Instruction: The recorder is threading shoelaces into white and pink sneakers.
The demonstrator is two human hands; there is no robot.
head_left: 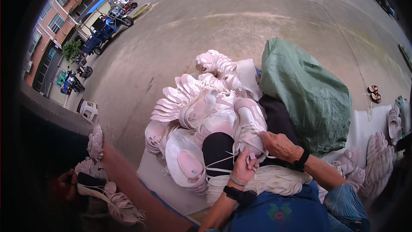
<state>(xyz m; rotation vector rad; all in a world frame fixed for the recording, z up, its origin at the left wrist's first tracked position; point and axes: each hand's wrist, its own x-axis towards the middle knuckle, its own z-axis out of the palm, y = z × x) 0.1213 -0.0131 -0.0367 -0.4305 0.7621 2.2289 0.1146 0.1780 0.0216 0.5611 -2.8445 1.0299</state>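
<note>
A white and pink shoe upper (249,122) lies over my lap with its toe pointing away from me. White laces cross its throat. My left hand (243,169) is closed at its near end, fingertips pinched on a white shoelace (221,160) by the pink tongue. My right hand (281,146) grips the right edge of the same upper, fingers bent. Parts of its fingertips are hidden. A thick bundle of white laces (270,181) lies across my lap on a blue apron (274,210).
Stacked pink and white uppers (193,107) pile up ahead on a pale sheet (171,189). A green woven sack (304,99) stands to the right, with more uppers (377,163) beyond. At lower left, another person's hand (71,178) is near further uppers. A white stool (88,109) stands left.
</note>
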